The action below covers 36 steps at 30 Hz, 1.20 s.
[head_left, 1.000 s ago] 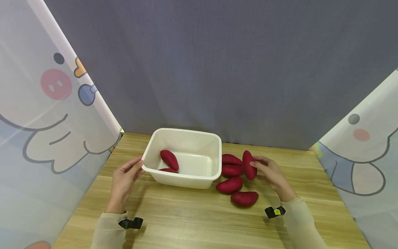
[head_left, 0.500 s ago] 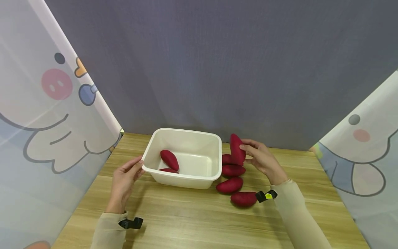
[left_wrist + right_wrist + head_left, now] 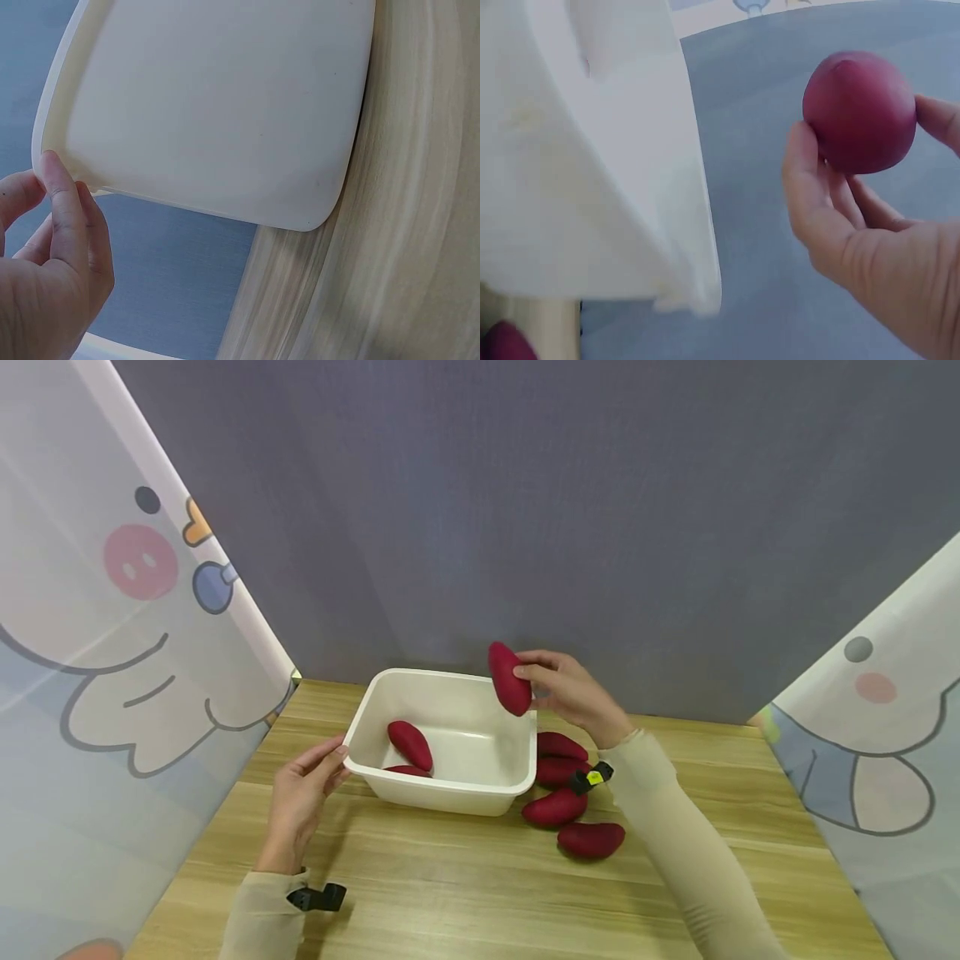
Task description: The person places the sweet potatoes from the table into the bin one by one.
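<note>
My right hand point(image 3: 573, 693) pinches a dark red sweet potato point(image 3: 510, 679) between thumb and fingers, above the back right corner of a white plastic bin point(image 3: 442, 785). In the right wrist view that sweet potato point(image 3: 859, 112) is seen end-on, apart from the bin's wall. At the bin's front left corner my left hand point(image 3: 300, 797) pinches the rim; the left wrist view shows its fingers point(image 3: 66, 214) on the rim's edge. Inside the bin lie a sweet potato point(image 3: 410, 745) and another point(image 3: 408, 771), partly hidden by the front wall.
Several more sweet potatoes point(image 3: 591, 841) lie on the wooden table point(image 3: 450, 893) to the right of the bin, partly under the right wrist's black strap. A grey curtain point(image 3: 480, 527) rises behind the table, and cartoon-printed sheets point(image 3: 150, 693) hang at both sides.
My right hand has carried the sweet potato left and up, from beside the others on the table to above the bin's rim. The left hand and the bin have stayed put.
</note>
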Motion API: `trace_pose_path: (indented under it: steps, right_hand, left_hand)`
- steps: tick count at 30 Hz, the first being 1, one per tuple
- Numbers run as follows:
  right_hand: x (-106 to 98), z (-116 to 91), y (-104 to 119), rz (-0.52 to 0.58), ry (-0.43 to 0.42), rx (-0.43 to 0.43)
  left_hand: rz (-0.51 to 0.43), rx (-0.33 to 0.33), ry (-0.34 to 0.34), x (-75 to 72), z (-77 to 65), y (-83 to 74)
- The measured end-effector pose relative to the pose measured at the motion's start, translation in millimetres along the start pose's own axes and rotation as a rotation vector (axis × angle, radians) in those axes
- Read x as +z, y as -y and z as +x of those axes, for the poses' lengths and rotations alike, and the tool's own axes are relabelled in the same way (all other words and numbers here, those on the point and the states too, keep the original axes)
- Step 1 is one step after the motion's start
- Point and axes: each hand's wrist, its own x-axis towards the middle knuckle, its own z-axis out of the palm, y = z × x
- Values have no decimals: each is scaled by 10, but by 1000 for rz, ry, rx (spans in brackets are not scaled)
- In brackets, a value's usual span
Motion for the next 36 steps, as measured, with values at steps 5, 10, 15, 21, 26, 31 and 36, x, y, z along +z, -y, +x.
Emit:
trace_pose_path:
  steps: [5, 10, 15, 21, 26, 31, 36]
  right_hand:
    - [245, 271, 55, -30, 73, 9]
    - [478, 463, 15, -81, 125, 17]
    - [643, 635, -125, -162, 153, 38]
    - [768, 759, -346, -247, 199, 117]
    - [819, 797, -506, -287, 242, 172]
    - [819, 795, -575, -273, 257, 183]
    - [833, 775, -562, -248, 255, 192]
  left_hand:
    - [12, -5, -6, 2, -9, -3]
    - [13, 8, 7, -1, -12, -11]
    - [16, 14, 16, 4, -29, -1]
    - [6, 7, 10, 15, -41, 15]
    - [5, 10, 10, 33, -37, 24]
    - [7, 3, 16, 47, -40, 19]
    - [3, -4, 4, 56, -47, 9]
